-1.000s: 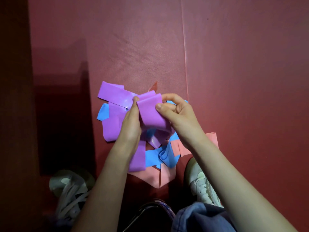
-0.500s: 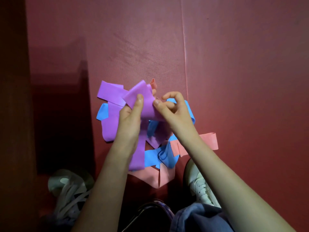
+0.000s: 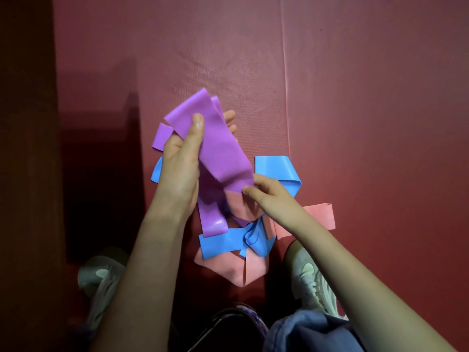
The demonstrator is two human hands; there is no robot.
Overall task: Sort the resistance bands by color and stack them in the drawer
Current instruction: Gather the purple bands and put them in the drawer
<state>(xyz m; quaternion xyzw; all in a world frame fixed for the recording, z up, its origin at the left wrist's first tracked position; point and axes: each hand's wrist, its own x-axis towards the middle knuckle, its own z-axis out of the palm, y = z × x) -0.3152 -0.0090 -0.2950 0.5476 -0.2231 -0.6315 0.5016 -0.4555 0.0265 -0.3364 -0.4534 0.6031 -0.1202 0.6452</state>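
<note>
Left hand (image 3: pixel 181 161) grips purple band (image 3: pixel 220 153), thumb on top, fingers (image 3: pixel 229 115) mostly hidden behind it. Right hand (image 3: pixel 272 193) pinches its lower end. Blue bands (image 3: pixel 225 243) and pink bands (image 3: pixel 318 215) lie below on red mat (image 3: pixel 355 97), partly covered.

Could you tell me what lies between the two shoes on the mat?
In the head view, pink bands lie on the mat between the left shoe and right shoe.

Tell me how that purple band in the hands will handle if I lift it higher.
Probably floppy: the purple band creases and sags between the left hand and right hand. Likely light, since fingertip pinches hold it. Its glossy surface may be slippery or cling to the pile.
</note>
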